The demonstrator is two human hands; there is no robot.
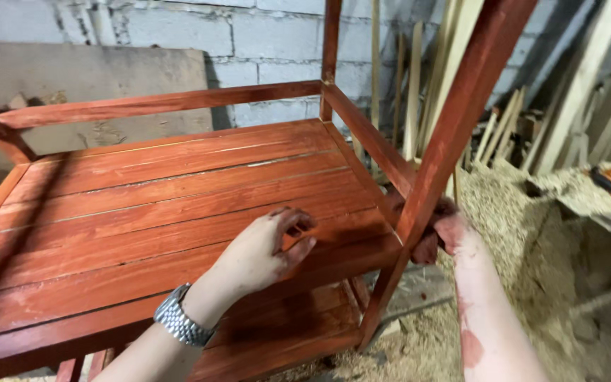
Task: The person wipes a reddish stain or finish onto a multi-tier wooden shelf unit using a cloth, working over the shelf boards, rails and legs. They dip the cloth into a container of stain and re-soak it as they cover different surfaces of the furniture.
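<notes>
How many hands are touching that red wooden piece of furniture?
2. The left hand, wearing a metal watch, rests on the slatted shelf; the right hand grips the post, partly hidden behind it.

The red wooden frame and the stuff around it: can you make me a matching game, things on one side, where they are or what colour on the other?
Things:
1. left hand
2. right hand
3. wristwatch
4. sawdust pile

Places or colours:
A. silvery metal band
B. wrapped around the slanted red post
C. pale heap on the floor, right of the frame
D. fingers curled over the red slatted panel

Pairs: 1-D, 2-B, 3-A, 4-C
</notes>
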